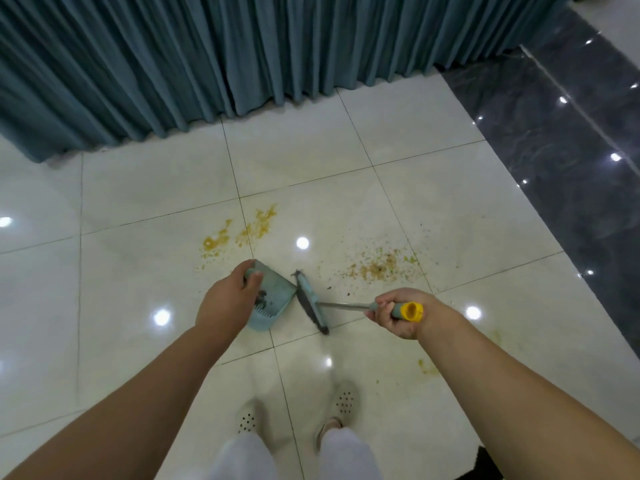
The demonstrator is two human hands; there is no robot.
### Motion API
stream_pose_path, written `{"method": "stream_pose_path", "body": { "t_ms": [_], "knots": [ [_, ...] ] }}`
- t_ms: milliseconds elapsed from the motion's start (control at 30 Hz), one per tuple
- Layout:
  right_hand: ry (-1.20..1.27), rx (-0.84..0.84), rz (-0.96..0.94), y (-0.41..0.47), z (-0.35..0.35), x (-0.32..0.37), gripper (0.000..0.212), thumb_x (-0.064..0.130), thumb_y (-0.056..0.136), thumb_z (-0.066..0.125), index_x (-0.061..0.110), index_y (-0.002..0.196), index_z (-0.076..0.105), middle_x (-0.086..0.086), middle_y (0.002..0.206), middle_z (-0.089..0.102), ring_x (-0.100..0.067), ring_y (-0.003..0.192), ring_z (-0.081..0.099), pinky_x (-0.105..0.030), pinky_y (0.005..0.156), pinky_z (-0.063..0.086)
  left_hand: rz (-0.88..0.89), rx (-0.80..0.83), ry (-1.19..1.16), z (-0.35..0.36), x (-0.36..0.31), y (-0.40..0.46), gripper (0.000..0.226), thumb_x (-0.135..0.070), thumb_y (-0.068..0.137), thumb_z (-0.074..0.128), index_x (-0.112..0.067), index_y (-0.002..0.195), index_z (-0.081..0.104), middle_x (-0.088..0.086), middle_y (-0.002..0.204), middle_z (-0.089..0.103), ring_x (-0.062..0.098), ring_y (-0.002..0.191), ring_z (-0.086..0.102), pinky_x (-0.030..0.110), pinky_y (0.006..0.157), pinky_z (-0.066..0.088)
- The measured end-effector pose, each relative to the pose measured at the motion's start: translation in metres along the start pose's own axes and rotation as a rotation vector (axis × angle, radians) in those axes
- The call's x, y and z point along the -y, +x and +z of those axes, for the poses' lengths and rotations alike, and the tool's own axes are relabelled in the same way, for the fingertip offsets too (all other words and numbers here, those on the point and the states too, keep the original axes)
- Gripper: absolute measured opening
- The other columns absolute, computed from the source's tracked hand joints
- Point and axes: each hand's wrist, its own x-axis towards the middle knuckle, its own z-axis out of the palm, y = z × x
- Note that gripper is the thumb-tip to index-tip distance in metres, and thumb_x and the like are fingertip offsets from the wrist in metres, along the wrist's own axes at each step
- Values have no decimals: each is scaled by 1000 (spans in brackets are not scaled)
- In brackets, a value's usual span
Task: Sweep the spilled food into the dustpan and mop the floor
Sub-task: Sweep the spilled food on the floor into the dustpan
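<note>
The left hand point(227, 299) grips the upper edge of the pale teal plastic dustpan point(273, 303), fingers point(254, 278) curled over its rim, and holds it tilted with its open mouth toward 3 o'clock. The right hand point(398, 313) is wrapped tightly around the grey and yellow grip of the short broom with a thin metal shaft and a teal head with dark bristles point(311, 303). The broom head stands just beside the mouth of the dustpan; I cannot tell if they touch.

The spilled food lies in two places on the glossy cream tiled floor point(138, 271): a wet, yellow-orange smear point(239, 232) at about 11 o'clock from the dustpan, and a scatter of dry brown and green crumbs point(377, 268) at about 2 o'clock from the broom head. Some dark bits are already in the pan.

I judge both tools to be light and stiff (the plastic pan can slide easily on such a shiny tile), so the pan needs firm pressure downward at its rim. The crumbs should roll readily under the bristles, but the yellow smear looks sticky and will probably spread; it is better left for the mop. The teal pleated curtain point(207, 57) hangs at 12 o'clock.
</note>
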Motion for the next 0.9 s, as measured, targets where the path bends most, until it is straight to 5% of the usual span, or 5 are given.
{"method": "stream_pose_path", "body": {
  "t_ms": [167,300,433,600,900],
  "knots": [
    [25,9,-32,0,-33,55,12,1,96,44,-3,107,41,-28,90,49,-15,25,43,-14,28,41,3,-25,13,22,-41,2,43,-44,98,32,-27,136,44,7,113,65,19,86,57,28,69,39],
    [58,35,-73,-7,-51,88,4,-1,97,42,-3,96,45,-28,92,47,-17,23,44,-15,28,42,-23,-54,-38,33,-62,10,43,-46,97,32,-29,134,45,6,112,65,26,92,63,34,77,47],
    [124,28,-102,-13,-62,109,15,1,98,39,-2,113,37,-28,90,46,-14,21,40,-14,28,41,-59,-95,-97,33,-75,19,39,-44,96,34,-28,128,50,10,105,65,29,93,62,37,78,48],
    [169,34,-131,-20,-62,118,20,-1,98,37,1,118,36,-29,91,46,-16,22,44,-14,28,41,-89,-128,-198,28,-80,27,30,-42,94,35,-30,113,55,-5,70,56,13,58,52,29,60,41],
    [253,122,-90,-29,-9,113,36,-2,97,37,0,132,34,-29,92,46,-22,26,49,-16,26,39,-117,-189,-314,-13,-69,58,32,-44,90,36,-27,108,57,2,71,56,17,57,49,32,64,41]
  ]
}}
